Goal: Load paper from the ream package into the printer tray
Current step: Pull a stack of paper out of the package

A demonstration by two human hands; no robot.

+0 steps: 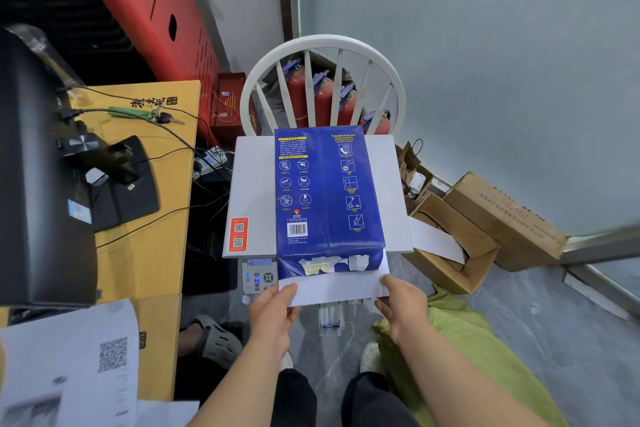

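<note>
A blue ream package (329, 191) lies flat on top of the white printer (251, 191), its torn end facing me. A stack of white paper (336, 284) sticks out of that torn end. My left hand (273, 308) grips the stack's left corner, thumb on top. My right hand (401, 302) grips its right corner. The printer's control panel (258, 276) shows below the package's left side. A pulled-out tray part (329, 317) is visible under the paper, partly hidden.
A white chair (322, 80) stands behind the printer, with red fire extinguishers (322, 97) behind it. A yellow desk (152, 184) with a black monitor and cables is at left. Cardboard boxes (485, 225) sit at right. Green cloth (467, 350) lies on the floor.
</note>
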